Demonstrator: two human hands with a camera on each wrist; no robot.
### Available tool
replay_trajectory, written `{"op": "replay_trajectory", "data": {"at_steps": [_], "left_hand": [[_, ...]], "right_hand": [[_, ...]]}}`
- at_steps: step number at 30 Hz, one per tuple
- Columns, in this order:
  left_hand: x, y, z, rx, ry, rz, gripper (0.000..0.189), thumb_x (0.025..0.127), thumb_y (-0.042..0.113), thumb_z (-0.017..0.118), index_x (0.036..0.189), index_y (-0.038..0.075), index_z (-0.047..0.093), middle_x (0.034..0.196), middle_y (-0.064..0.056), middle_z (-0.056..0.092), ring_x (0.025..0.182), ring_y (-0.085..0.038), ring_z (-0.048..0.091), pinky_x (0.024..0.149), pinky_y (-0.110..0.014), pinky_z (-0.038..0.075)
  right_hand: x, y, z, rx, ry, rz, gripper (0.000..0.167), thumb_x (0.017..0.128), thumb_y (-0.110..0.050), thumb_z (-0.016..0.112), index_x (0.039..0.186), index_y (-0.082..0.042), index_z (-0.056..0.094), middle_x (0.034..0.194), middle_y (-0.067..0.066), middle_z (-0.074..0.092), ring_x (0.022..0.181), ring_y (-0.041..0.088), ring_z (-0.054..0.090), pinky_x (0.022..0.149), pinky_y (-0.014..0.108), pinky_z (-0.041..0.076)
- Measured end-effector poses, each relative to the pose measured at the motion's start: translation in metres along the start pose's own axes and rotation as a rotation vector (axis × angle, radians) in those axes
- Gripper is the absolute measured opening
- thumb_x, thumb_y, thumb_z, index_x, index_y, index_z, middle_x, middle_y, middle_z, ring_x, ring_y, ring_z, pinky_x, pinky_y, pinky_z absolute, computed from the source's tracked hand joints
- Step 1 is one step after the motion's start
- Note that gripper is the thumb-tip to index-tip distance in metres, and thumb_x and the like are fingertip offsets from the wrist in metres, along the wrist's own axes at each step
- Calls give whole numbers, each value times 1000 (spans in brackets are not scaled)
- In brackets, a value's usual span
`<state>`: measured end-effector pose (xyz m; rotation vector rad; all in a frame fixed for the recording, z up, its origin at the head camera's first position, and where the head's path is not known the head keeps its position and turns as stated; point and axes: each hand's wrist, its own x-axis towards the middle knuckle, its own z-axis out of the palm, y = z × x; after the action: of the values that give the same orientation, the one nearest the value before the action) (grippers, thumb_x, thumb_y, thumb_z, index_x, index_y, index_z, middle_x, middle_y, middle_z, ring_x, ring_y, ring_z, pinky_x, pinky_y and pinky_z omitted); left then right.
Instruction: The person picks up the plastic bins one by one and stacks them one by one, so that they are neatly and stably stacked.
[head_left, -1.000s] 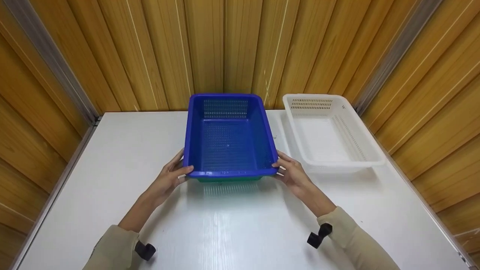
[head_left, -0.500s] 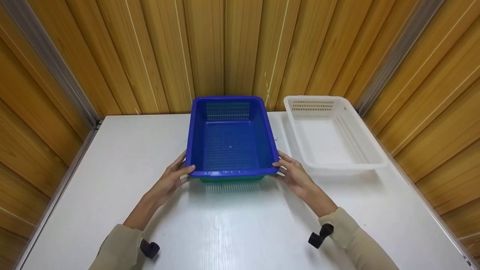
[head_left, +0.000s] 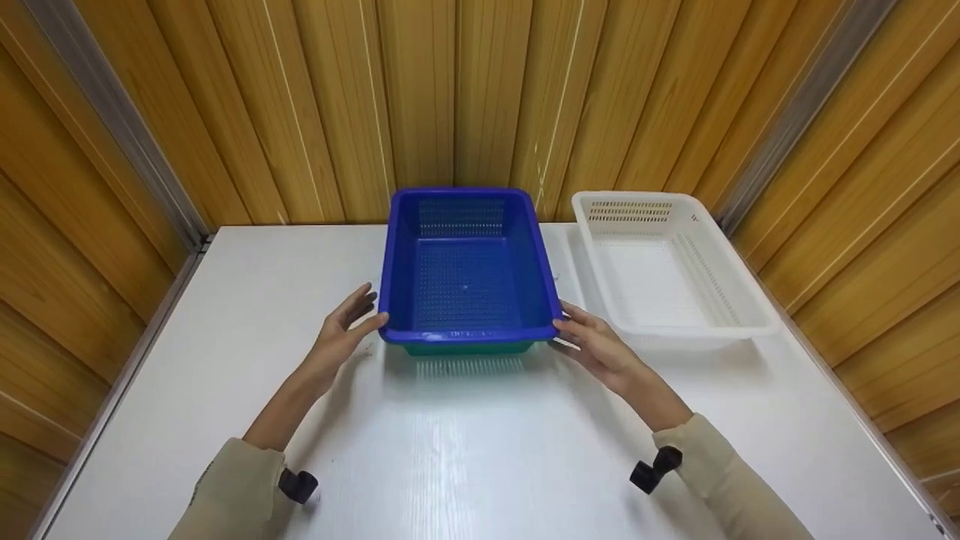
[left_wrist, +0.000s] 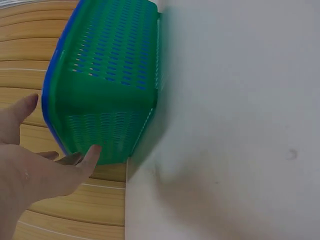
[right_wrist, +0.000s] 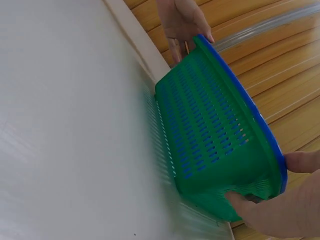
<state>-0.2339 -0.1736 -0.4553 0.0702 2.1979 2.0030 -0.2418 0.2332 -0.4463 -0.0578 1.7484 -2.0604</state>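
A blue plastic basket (head_left: 465, 285) sits nested inside a green plastic basket (head_left: 469, 349), standing on the white table. In the left wrist view, slots pierce the green basket's walls (left_wrist: 110, 95). My left hand (head_left: 337, 337) is at the near left corner, its fingers spread apart from the side and its thumb tip close by the blue rim. At the near right corner my right hand (head_left: 600, 349) has its thumb tip against the blue rim and its fingers extended along the outside. The right wrist view shows that thumb (right_wrist: 302, 162) at the rim's edge.
To the right a white plastic basket (head_left: 682, 285) stands on the white table (head_left: 450, 465). Wood-patterned panels (head_left: 450, 97) enclose the back and both sides.
My left fingers have come away from the baskets' side, and the left thumb has slid back to the rim's edge. My right thumb has drawn back slightly. The baskets look barely moved.
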Motion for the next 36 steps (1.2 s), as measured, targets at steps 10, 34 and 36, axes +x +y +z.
{"op": "replay_trajectory", "data": {"at_steps": [10,34,36], "left_hand": [[-17,42,10,-34,107,185,51,105,19,58,154,14,45,153,-8,54,143,-27,49,119,-48,41],[-12,35,147,-139,-493,100,49,104,14,57,152,12,48,146,-21,58,123,-21,65,106,-44,54],[-10,32,156,-141,-510,78,50,103,12,58,152,9,47,146,-21,58,125,-25,65,105,-43,54]], "right_hand": [[-30,-27,-24,-192,-194,13,69,109,-17,45,164,-4,6,170,22,15,157,41,21,125,52,25],[-96,-63,-160,175,-452,-324,53,109,3,10,157,0,32,156,19,49,145,30,48,118,37,41],[-100,-62,-172,239,-455,-326,54,109,3,8,157,1,33,156,20,49,145,32,48,118,39,41]]}}
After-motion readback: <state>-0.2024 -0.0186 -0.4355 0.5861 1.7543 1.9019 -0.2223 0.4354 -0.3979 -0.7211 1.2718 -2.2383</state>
